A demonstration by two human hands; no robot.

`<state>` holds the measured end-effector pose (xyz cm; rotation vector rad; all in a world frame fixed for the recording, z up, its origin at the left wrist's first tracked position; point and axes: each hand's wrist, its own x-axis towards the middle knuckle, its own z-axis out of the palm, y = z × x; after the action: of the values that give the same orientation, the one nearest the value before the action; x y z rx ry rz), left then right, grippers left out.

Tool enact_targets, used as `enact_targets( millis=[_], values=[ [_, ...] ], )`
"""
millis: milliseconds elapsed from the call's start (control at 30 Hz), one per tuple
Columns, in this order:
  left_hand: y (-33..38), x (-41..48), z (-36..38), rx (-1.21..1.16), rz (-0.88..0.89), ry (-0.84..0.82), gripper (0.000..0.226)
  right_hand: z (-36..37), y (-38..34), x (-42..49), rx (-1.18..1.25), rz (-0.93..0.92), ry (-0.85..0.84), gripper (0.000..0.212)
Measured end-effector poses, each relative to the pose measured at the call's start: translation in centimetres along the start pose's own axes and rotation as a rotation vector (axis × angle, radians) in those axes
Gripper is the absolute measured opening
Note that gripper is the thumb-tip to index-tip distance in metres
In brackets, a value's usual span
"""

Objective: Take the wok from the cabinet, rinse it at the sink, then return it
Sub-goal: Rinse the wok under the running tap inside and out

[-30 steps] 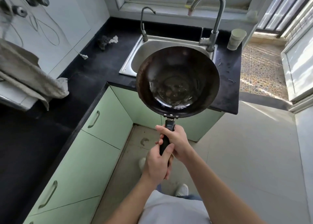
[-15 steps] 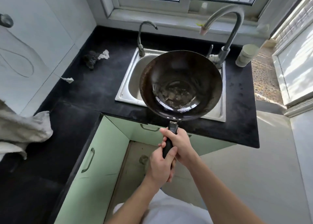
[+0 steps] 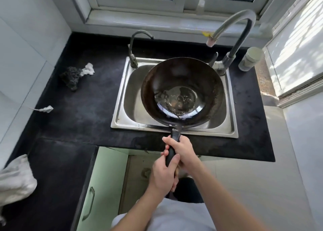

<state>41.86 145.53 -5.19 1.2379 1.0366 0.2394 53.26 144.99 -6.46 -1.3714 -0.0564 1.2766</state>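
The wok (image 3: 181,94) now hangs over the sink (image 3: 120,98). A second ago it was held out short of the bench's (image 3: 83,112) front edge and covered only part of the basin. Its bowl now sits over the right half of the basin, under the spout of the tall tap (image 3: 241,36). The joint of its handle (image 3: 172,148) crosses the sink's front rim. The grip has not changed. The right hand (image 3: 183,150) is wrapped round the handle nearest the bowl, with its fingers (image 3: 167,140) curled over the top. The left hand (image 3: 162,176) clasps the handle's end just behind it, and the two hands touch. The person has come closer, so the bench fills more of the view and the green cabinet door (image 3: 104,174) shows below its front edge.

The wok is round and deep, and dark brown to black inside. It has a shiny flat bottom that carries pale flecks and streaks. The rim is thin, and the straight black handle points toward the person. The bowl is roughly level. Whether its underside touches the basin cannot be told.

A small tap (image 3: 133,54) stands at the sink's back left corner, and a pale cup (image 3: 251,58) stands near the bench's back right corner.
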Motion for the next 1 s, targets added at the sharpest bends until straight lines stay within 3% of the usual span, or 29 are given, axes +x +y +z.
enact_targets(
  millis=[500,700,1000],
  values=[
    [0.1,5.7,0.7,0.082,-0.115,0.074,0.042,-1.5,-1.6,5.8,-0.119,0.144,-0.062,0.016],
    [-0.5,6.0,1.2,0.103,-0.129,0.07,0.037,-2.5,-1.1,6.7,-0.255,0.169,-0.068,0.019],
    [-1.3,5.8,0.9,0.097,-0.149,0.068,0.036,-2.7,-1.5,6.9,-0.609,0.201,-0.013,0.043]
  ],
)
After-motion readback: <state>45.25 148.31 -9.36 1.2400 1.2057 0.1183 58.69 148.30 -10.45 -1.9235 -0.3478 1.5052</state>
